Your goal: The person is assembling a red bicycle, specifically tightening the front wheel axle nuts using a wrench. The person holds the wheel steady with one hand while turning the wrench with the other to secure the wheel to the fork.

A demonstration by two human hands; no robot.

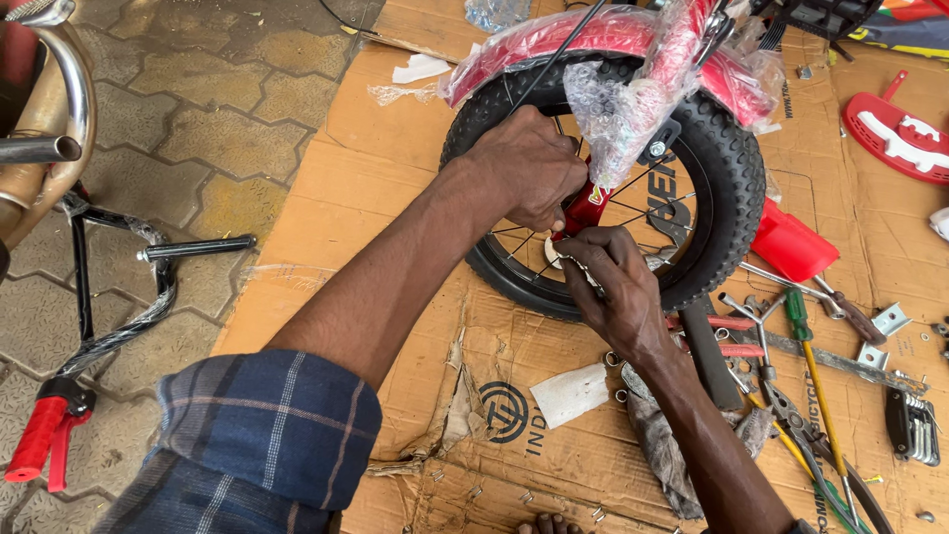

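While you look down from the head camera, your left hand [529, 163] is curled shut around the red fork leg [585, 206] at the hub of the small bicycle wheel [727, 163], knuckles up, so the fingertips are hidden behind the hand. Your right hand [613, 282] sits just below it, fingers pinched closed on something small and pale at the axle; what that part is cannot be made out. The wheel stands on flattened brown cardboard [366, 168], its knobbly black rubber tyre ringed by thin wire spokes. Above it arches a glossy red mudguard [554, 35], wrapped in crinkled clear plastic that hangs over the tyre and blurs the bracket behind it. Your left sleeve [267, 425] is blue checked cloth, rolled at the forearm. By your right wrist lie a grey, crumpled rag [662, 435], a white slip of paper [570, 394], a green-handled screwdriver [806, 341] and a folding set of hex keys [911, 425] among loose metal tools that overlap too much to separate. A red plastic piece [793, 245] rests against the tyre. At far left, on grey paving, a black frame with a red grip [40, 435] is cut off by the edge.
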